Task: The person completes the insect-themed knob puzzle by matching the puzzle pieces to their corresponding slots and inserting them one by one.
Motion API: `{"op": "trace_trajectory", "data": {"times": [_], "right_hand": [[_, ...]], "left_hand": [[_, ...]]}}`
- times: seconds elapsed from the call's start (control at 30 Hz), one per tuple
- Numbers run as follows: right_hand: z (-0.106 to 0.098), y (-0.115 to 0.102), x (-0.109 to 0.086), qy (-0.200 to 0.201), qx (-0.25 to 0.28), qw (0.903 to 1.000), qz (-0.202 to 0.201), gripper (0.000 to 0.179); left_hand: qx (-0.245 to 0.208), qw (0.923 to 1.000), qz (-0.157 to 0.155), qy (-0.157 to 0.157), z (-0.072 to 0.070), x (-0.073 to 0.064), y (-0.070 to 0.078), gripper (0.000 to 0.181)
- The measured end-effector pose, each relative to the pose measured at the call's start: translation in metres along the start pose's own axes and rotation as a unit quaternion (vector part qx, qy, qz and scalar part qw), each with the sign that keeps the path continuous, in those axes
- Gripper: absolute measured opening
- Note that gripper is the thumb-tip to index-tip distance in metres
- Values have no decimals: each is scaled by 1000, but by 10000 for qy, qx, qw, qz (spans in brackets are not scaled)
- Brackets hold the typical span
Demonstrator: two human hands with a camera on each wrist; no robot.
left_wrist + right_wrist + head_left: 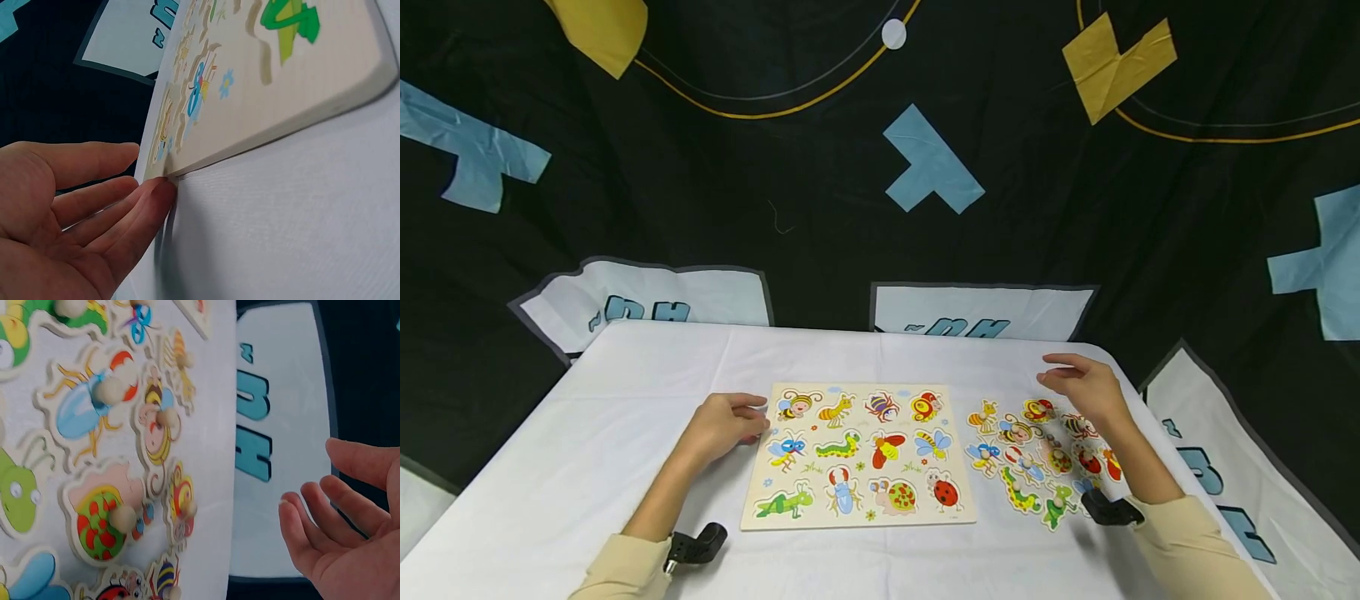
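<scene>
White cloth-covered tabletop [625, 400], with a pale, rectangular wooden puzzle board [859, 427] lying flat near the middle. Bears three rows of four brightly coloured printed creatures, among them a green caterpillar [838, 446] and a spotted red ladybird [946, 493]. Just beside its right edge, loosely clustered on the cloth: painted wooden creature pieces [1019, 492], fitted with round wooden knobs [122, 519], including a blue beetle piece [78, 419] and a snail piece [94, 506] with a green-and-red shell.

At the board's left edge, palm turned inward, left grip [724, 423]: fingers extended and slightly bent, nothing grasped, one fingertip at the near rim; cannot tell whether pressing. Above the tabletop's far right, beyond most of the pieces, right grip [1086, 390]: loosely spread, fingers gently bent and apart from the thumb, holding nothing.

Farther back along both forearms, black wrist-worn devices [698, 546] and beige sleeves [1187, 542]. Behind everything, black fabric backdrop [820, 225] with light blue angular shapes [936, 158], gold shapes [1120, 68] and white panels [985, 304] bearing teal lettering.
</scene>
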State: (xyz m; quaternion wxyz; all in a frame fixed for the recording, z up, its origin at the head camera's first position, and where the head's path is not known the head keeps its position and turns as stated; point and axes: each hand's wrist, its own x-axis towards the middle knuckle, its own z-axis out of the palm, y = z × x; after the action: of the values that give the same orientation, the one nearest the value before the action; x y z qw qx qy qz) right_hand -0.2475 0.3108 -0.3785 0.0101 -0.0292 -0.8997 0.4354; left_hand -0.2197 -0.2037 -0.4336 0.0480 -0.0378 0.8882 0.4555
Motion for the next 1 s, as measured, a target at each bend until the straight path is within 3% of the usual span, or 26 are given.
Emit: {"op": "trace_trajectory", "data": {"times": [0.43, 0.6, 1.0], "right_hand": [[-18, 25, -5, -252, 168, 9980, 559, 51], [-12, 33, -7, -176, 222, 9965, 792, 52], [10, 38, -8, -250, 169, 9971, 702, 50]], "left_hand": [[74, 9997, -130, 168, 4, 3, -5, 47], [8, 9998, -91, 195, 5, 4, -7, 47], [-17, 9997, -52, 232, 5, 2, -12, 51]]}}
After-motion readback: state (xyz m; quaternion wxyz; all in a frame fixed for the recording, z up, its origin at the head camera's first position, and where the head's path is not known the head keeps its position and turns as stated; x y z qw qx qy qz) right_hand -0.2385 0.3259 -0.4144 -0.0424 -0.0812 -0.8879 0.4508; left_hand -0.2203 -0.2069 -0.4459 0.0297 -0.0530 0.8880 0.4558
